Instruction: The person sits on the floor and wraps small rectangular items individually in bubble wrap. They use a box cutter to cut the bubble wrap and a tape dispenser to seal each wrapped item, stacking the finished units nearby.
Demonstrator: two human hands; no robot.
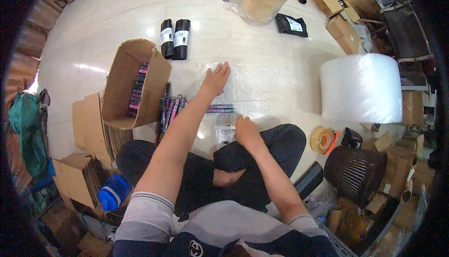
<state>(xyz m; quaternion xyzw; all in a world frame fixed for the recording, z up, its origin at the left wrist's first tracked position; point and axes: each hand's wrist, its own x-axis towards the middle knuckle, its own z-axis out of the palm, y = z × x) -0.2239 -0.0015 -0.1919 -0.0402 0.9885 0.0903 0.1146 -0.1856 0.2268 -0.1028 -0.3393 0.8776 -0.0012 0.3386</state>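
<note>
My left hand (215, 80) lies palm down, fingers spread, on the left end of a bubble wrap sheet (259, 81) on the floor. My right hand (247, 130) is a fist at the sheet's near edge, above my bent leg. A small yellow tip (242, 117) pokes out of it; the rest of that object is hidden. Between the hands, two slim printed boxes (221, 108) lie side by side at the sheet's near edge. White printed labels (224, 135) rest beside my right hand. The sheet runs right to a big bubble wrap roll (361, 88).
Left stands an open cardboard box (159, 78) holding slim boxes; more slim boxes (172, 108) lie beside it. Beyond are two black wrapped parcels (181, 39), a black mailer (292, 25) and a large wrapped roll (266, 1). At right are a tape roll (321, 140) and a dark basket (354, 172).
</note>
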